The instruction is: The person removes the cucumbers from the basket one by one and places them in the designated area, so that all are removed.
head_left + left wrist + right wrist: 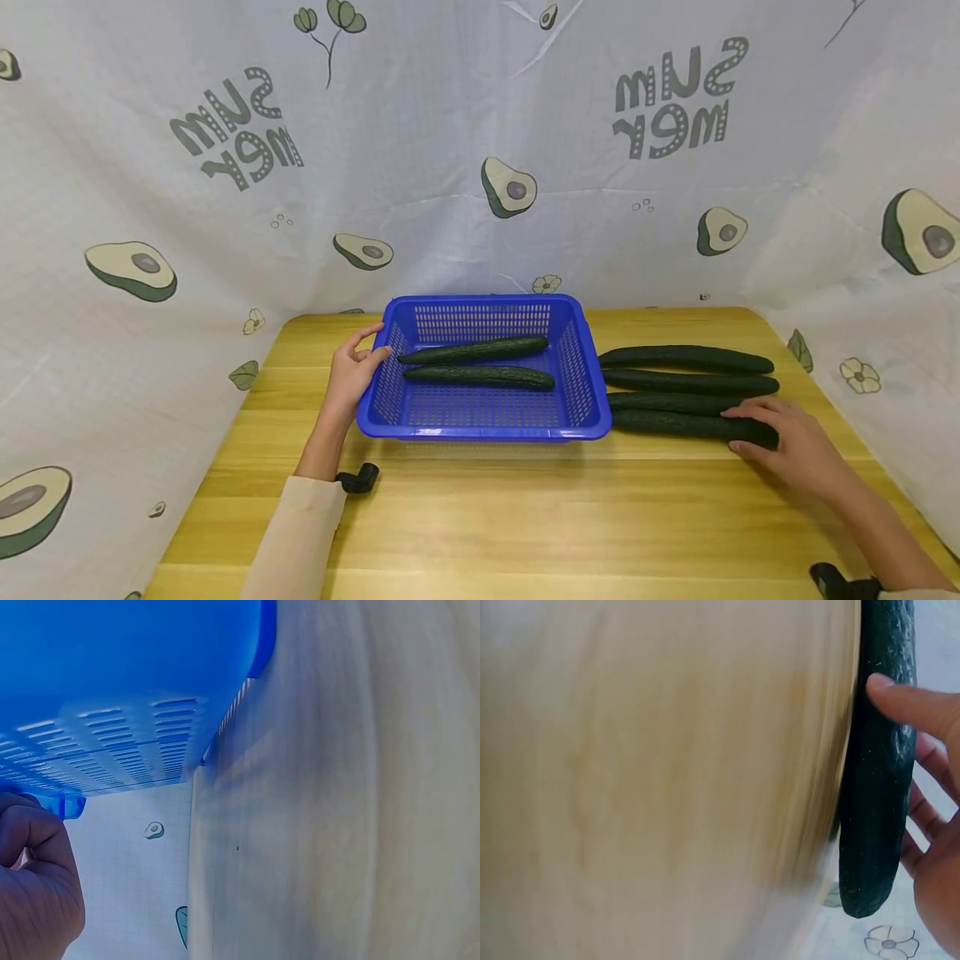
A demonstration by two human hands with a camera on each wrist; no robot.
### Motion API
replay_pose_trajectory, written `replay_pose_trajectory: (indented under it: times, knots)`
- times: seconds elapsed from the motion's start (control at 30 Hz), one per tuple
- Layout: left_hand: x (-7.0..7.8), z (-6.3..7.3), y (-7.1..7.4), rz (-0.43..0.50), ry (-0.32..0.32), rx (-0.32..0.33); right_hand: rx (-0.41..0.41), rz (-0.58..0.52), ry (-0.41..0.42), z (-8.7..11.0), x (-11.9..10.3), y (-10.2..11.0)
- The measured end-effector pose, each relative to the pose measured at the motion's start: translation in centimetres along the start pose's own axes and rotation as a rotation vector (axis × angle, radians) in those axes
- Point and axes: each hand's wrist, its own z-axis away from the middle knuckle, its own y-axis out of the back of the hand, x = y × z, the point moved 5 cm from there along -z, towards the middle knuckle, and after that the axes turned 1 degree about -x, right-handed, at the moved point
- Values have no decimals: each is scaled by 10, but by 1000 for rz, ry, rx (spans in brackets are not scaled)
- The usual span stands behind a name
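A blue plastic basket (487,432) with slotted walls holds two dark green cucumbers (480,377) lying side by side. My left hand (351,375) grips the basket's left rim, its thumb over the edge; the left wrist view shows the curled hand (37,877) beside the slotted wall. To the right of the basket, several more cucumbers (690,383) lie in a row, their left ends against or behind its rim. My right hand (798,442) grips the right end of the nearest cucumber (877,817), thumb on the near side and fingers round the far side.
Everything stands on a light wooden table (487,517). A pale cloth (435,183) printed with avocados hangs behind it and along both sides, close to the basket's back. Each wrist carries a small black camera mount (360,479).
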Motion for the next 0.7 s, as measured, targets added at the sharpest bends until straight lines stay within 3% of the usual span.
replay_pose_trajectory:
  times: [0.17,0.4,0.7]
  knots:
    - [-5,-3,1,0,1,1,-50,-6,-73,-1,3,1]
    - [-20,-14,3,-11,-33,16,-78,-19,-88,-2,2,7]
    - [-13,-9,2,4,-9,-2,-86,-60,-147,-14,-9,13]
